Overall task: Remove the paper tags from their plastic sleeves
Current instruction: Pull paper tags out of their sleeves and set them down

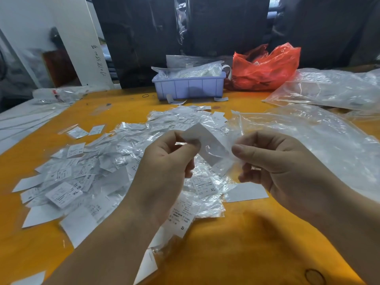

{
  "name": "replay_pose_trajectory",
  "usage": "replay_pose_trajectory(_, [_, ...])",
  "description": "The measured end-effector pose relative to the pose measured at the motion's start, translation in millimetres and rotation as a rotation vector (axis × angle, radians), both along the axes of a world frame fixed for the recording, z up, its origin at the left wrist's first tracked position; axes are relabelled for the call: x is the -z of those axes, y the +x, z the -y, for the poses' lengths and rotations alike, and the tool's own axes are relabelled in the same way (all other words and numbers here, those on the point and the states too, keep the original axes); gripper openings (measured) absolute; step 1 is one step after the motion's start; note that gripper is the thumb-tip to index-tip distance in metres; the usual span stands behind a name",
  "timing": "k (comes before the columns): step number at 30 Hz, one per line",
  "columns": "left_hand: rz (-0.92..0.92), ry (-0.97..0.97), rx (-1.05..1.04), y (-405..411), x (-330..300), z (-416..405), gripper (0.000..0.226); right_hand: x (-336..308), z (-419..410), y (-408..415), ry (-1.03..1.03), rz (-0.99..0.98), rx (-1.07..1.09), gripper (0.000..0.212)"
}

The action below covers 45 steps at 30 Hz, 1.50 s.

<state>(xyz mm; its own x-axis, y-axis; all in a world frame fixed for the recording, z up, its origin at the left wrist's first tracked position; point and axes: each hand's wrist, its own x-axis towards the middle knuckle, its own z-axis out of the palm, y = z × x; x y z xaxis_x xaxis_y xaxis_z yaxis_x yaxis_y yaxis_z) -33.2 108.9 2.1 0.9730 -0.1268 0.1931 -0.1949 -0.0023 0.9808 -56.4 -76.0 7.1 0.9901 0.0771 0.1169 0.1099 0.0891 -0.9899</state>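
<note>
**Tag half out of its sleeve, held between two hands**

While the left hand (164, 167) pinches the upper end of a white paper tag (202, 138) between curled thumb and forefinger, the right hand (277, 161) pinches the clear plastic sleeve (223, 161) at its other end, thumb on top and the other fingers curled beneath. Both hands are raised above the orange table (236, 243), close together, with the tag slanting between them; its upper part is bare paper and its lower part lies under the glossy film of the sleeve. How far the tag remains inside cannot be told exactly.

Beneath and to the left of the hands lies a broad pile of tags (98, 167), some bare and some in crinkled sleeves, printed with size letters such as XL, XS and S. Several loose white tags lie at the near edge of the pile. Just right of the right hand, a large clear plastic bag (308, 136) spreads over the table, and a second clear bag (333, 87) lies farther back on the right. At the far edge stands a pale blue plastic bin (189, 87) filled with more clear packets, and a crumpled red plastic bag (265, 66) sits just beside it on the right.
</note>
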Motion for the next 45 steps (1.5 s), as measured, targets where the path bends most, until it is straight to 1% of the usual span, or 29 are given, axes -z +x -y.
replay_pose_trajectory(5, [-0.036,-0.136,0.038,-0.7,-3.4,0.9,0.016,-1.0,-0.8,-0.6,-0.007,0.004,-0.026,0.022])
replay_pose_trajectory(9, [-0.028,-0.184,0.089,-0.1,-2.2,-1.5,0.038,-0.9,0.6,-0.7,-0.006,0.004,-0.038,0.024])
replay_pose_trajectory(10, [-0.028,-0.195,0.095,0.4,-1.6,-1.7,0.040,-0.7,1.0,-0.5,-0.002,0.004,-0.043,0.023])
replay_pose_trajectory(11, [-0.029,-0.207,0.099,0.7,-1.2,-1.8,0.039,-1.3,0.8,-0.6,0.010,0.002,-0.045,0.021])
replay_pose_trajectory(13, [-0.043,-0.242,0.100,0.9,-1.5,-1.3,0.037,-2.3,0.3,-1.2,0.031,-0.002,-0.049,0.026])
replay_pose_trajectory(15, [-0.050,-0.262,0.081,0.2,-2.6,-0.2,0.034,-3.4,-1.0,-2.5,0.048,-0.002,-0.050,0.026])
replay_pose_trajectory(18, [-0.034,-0.210,0.033,-1.8,-3.4,1.9,0.031,-4.5,-3.4,-5.2,0.030,0.015,-0.067,0.026])
replay_pose_trajectory(21, [-0.005,-0.145,0.003,-3.2,-3.1,1.9,0.024,-4.9,-4.5,-7.6,-0.004,0.018,-0.060,0.035])
replay_pose_trajectory(27, [0.029,-0.072,0.000,-3.1,-2.7,1.3,0.035,-6.2,-7.9,-9.8,-0.123,0.039,-0.079,0.040])
replay_pose_trajectory(32, [0.025,-0.055,-0.018,-2.8,-2.0,0.0,0.019,-6.9,-9.3,-9.6,-0.178,0.042,-0.082,0.039])
replay_pose_trajectory(35, [-0.001,-0.099,0.001,-2.3,-2.4,1.1,0.006,-6.6,-10.4,-10.3,-0.174,0.031,-0.088,0.040])
replay_pose_trajectory(36, [-0.014,-0.117,0.005,-2.2,-2.9,1.5,0.005,-6.5,-10.8,-10.5,-0.176,0.026,-0.097,0.040])
replay_pose_trajectory(39, [-0.038,-0.157,0.021,-2.8,-4.1,1.9,0.018,-5.7,-11.8,-10.5,-0.186,0.018,-0.119,0.042])
replay_pose_trajectory(42, [-0.057,-0.168,0.069,-4.5,-5.9,2.2,0.014,-4.8,-12.0,-9.7,-0.169,0.014,-0.131,0.042])
replay_pose_trajectory(45, [-0.068,-0.133,0.126,-6.4,-7.4,3.2,0.004,-3.3,-10.8,-8.7,-0.179,0.033,-0.137,0.043])
